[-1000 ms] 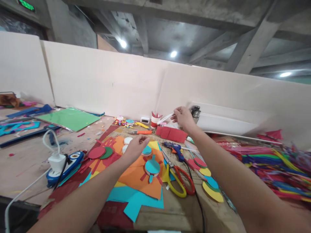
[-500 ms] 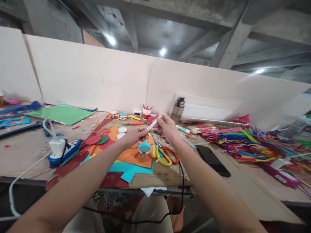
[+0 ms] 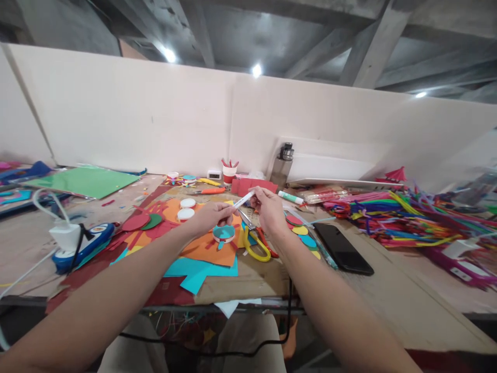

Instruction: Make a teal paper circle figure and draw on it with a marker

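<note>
A slim white strip (image 3: 244, 199) with small dark marks stretches between my two hands above the worktable. My left hand (image 3: 213, 216) pinches its lower left end. At the upper right end, my right hand (image 3: 267, 206) is closed on it with thumb and fingers. Just below my left hand sits a small round piece with a turquoise top (image 3: 224, 233) and a white rim, on orange sheets (image 3: 209, 252). Scissors with yellow and red handles (image 3: 257, 254) lie beneath my right hand, partly hidden by my wrist.
Two white round pieces (image 3: 186, 214) and red discs (image 3: 135, 222) lie left. A black phone (image 3: 344, 248) and bundled coloured pipe cleaners (image 3: 396, 220) are right. Behind stand a grey bottle (image 3: 282, 166) and a red-and-white cup (image 3: 229, 173). A blue power strip (image 3: 83, 248) sits left.
The view has shifted, so most table items appear slightly farther left. The strip has tilted a little flatter between my hands. Coloured discs beside my right forearm now show.
</note>
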### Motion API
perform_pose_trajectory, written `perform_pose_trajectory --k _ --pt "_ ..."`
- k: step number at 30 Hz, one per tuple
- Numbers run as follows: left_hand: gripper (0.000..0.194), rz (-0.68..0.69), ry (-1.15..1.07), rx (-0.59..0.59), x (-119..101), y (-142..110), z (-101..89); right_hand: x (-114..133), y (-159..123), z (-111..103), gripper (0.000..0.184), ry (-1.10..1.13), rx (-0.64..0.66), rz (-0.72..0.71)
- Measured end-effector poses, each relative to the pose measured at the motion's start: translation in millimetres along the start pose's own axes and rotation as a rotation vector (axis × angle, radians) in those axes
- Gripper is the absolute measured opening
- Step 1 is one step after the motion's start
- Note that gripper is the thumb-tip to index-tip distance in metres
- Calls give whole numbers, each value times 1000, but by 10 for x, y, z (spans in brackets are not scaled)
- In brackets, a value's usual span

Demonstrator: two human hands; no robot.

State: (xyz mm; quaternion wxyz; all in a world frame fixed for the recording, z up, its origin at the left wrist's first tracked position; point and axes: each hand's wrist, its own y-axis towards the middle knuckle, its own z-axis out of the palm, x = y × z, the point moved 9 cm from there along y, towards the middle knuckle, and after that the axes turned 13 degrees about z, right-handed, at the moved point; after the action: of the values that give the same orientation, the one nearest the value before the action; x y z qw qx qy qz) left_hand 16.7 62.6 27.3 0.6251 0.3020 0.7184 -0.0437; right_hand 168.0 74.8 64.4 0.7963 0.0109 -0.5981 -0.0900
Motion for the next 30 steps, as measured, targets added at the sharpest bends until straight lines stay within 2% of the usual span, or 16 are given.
perform_pose_trajectory --k 4,9,14,17,20,24,30 --pt "37 -4 31 -21 -64 29 28 -20 -28 2 34 12 -67 -28" --pt "40 -3 -5 8 -71 32 34 -35 -12 11 35 -8 -123 -74" --pt "40 -67 -97 97 105 -37 -9 166 120 -457 32 53 -311 -110" --pt "42 -3 -177 61 100 -26 -86 189 200 -542 30 6 -256 -28" --pt "46 53 -244 37 49 -1 -96 67 205 -404 28 -86 -143 77" --pt "45 49 -212 48 45 -10 -82 -104 164 -191 26 -236 -2 176" --pt "45 48 -162 31 91 -23 -154 -133 130 -155 27 -333 80 207"
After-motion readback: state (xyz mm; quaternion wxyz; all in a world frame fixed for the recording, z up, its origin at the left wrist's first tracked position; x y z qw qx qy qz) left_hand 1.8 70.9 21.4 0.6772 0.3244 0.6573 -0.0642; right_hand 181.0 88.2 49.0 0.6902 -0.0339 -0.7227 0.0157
